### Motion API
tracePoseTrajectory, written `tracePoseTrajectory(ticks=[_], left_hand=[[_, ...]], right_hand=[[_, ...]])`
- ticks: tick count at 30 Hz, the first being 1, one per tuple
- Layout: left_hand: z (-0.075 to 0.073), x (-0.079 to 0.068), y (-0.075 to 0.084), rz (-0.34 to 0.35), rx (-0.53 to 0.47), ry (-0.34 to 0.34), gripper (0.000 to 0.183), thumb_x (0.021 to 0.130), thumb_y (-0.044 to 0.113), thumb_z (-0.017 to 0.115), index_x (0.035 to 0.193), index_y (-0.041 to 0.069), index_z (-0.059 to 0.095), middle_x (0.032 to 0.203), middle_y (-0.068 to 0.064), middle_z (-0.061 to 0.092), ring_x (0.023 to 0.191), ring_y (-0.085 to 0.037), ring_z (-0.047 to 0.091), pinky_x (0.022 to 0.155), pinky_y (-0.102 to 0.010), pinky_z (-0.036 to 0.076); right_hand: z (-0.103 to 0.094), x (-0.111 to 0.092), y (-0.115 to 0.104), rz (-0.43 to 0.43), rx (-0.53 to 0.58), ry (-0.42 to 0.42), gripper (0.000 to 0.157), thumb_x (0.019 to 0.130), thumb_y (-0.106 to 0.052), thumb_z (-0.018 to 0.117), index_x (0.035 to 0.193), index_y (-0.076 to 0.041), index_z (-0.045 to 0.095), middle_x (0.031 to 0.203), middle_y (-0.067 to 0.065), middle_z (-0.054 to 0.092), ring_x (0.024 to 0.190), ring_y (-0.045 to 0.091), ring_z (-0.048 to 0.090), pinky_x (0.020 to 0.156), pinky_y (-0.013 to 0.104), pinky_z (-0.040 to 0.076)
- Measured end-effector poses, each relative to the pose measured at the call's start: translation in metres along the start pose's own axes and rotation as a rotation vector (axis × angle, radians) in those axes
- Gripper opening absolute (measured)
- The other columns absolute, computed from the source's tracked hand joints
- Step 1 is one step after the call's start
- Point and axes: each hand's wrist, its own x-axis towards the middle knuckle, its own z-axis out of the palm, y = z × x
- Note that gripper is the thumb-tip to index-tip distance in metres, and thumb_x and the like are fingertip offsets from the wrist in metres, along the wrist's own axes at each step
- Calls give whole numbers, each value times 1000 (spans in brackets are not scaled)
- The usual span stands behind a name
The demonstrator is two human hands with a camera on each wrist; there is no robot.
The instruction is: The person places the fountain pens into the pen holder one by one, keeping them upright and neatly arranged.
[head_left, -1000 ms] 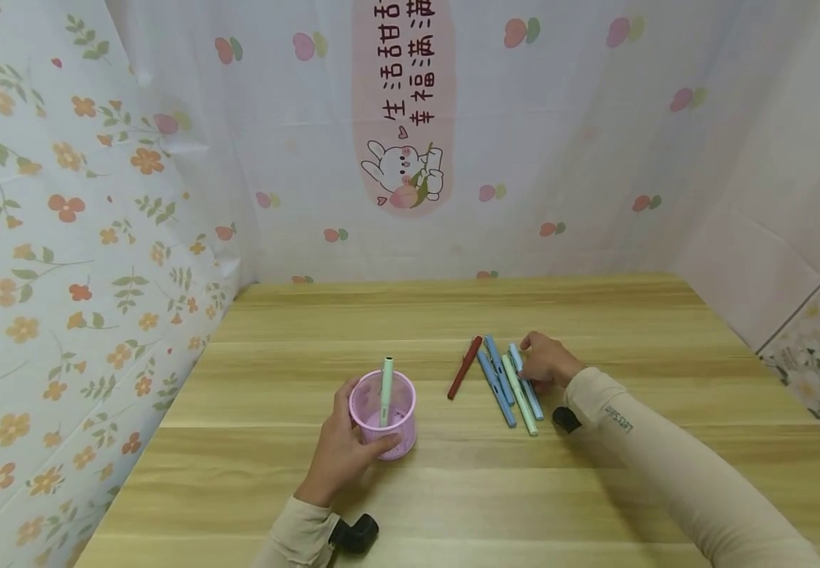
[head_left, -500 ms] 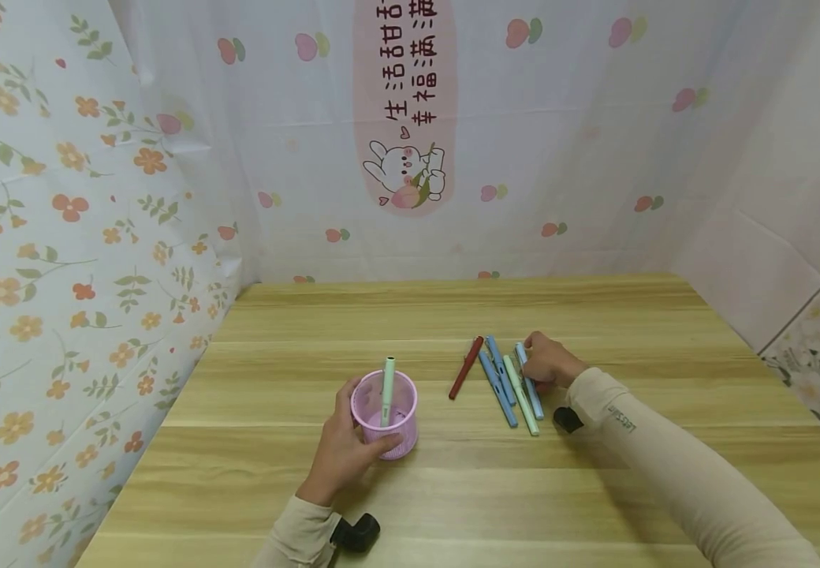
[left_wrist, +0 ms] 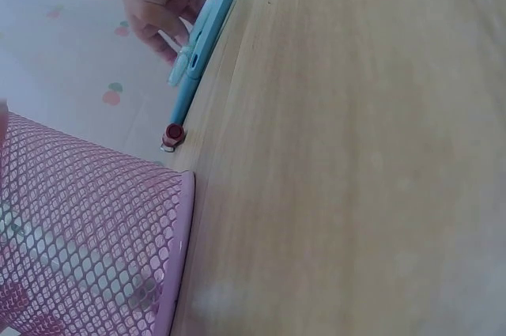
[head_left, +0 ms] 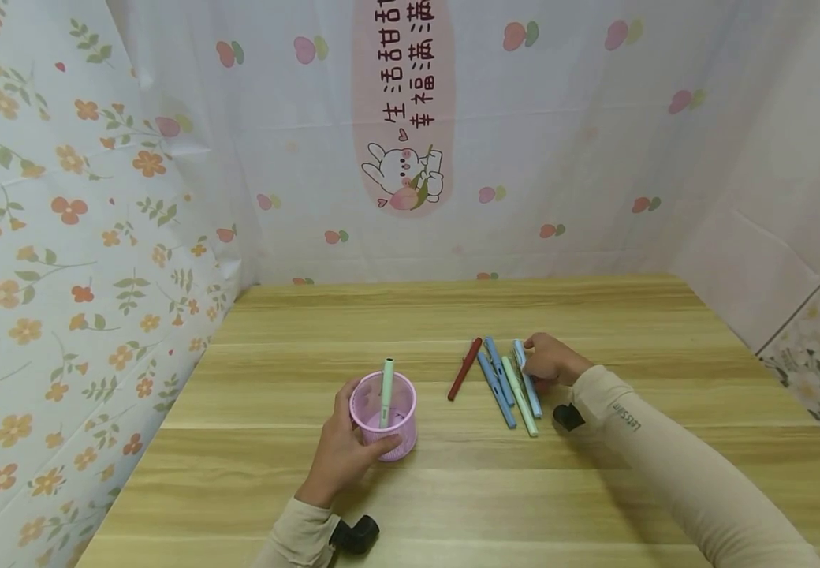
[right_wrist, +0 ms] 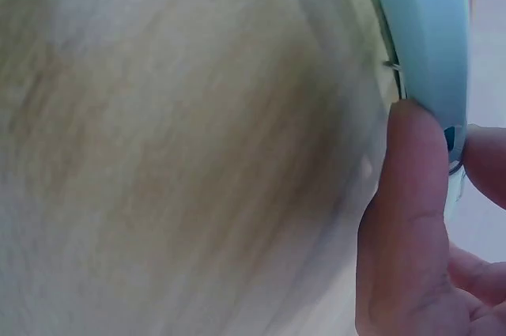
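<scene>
My left hand (head_left: 344, 451) grips the side of a pink mesh pen holder (head_left: 411, 436), thumb across its near side. A light green pen (head_left: 387, 383) leans upright inside it. To the right, my right hand (head_left: 553, 360) pinches a light blue pen (head_left: 519, 353) between thumb and finger near its upper end. That pen looms large in the right wrist view, with the thumb (right_wrist: 411, 186) against it. Beside it lie another light green pen (head_left: 521, 398), two darker blue pens (head_left: 497, 390) and a dark red pen (head_left: 465, 369).
Everything stands on a wood-grain table (head_left: 296, 339). A white printed cloth (head_left: 275, 142) hangs behind the table, and a flowered cloth (head_left: 69, 252) runs along the left. Each wrist carries a black mount, the left one (head_left: 356, 534) close over the tabletop.
The light blue pen's upper end has shifted slightly right, away from the green pen, along with my right hand's fingers. My left hand and the pen holder have stayed put.
</scene>
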Motion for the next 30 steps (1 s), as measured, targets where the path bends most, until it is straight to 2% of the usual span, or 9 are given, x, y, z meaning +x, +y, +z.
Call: tracePoseTrajectory(ticks=[3, 11, 19, 26, 30], left_hand=[[0, 0, 0, 3, 11, 0, 100, 64, 18, 91, 143, 4, 30, 127, -22, 56, 112, -38, 57, 92, -53, 46], [0, -1, 1, -7, 19, 0, 100, 65, 18, 91, 143, 4, 30, 127, -22, 56, 112, -39, 57, 92, -54, 45], [0, -2, 0, -9, -1, -11, 99, 65, 19, 91, 142, 4, 31, 127, -22, 56, 112, -39, 58, 92, -52, 47], [0, -1, 0, 5, 4, -6, 100, 65, 18, 91, 143, 4, 29, 128, -22, 55, 113, -38, 57, 92, -53, 46], [-1, 0, 1, 3, -4, -3, 100, 65, 16, 90, 144, 4, 29, 129, -22, 55, 113, -38, 57, 92, -52, 46]], right_hand=[[-2, -1, 1, -9, 24, -22, 56, 89, 7, 51, 138, 19, 27, 120, 33, 49, 85, 26, 59, 66, 38, 56], [-4, 0, 2, -24, 69, -53, 49, 90, 8, 50, 135, 19, 35, 107, 27, 60, 80, 25, 64, 66, 40, 56], [-3, -4, 0, -6, 77, -38, 49, 90, 7, 51, 135, 18, 35, 100, 23, 61, 69, 21, 60, 62, 37, 55], [-8, -5, -3, -16, 96, -50, 53, 91, 7, 50, 139, 18, 29, 104, 25, 59, 77, 23, 62, 66, 39, 56], [-10, -4, -6, -17, 116, -55, 54, 92, 5, 50, 140, 16, 29, 102, 22, 59, 76, 22, 61, 67, 39, 55]])
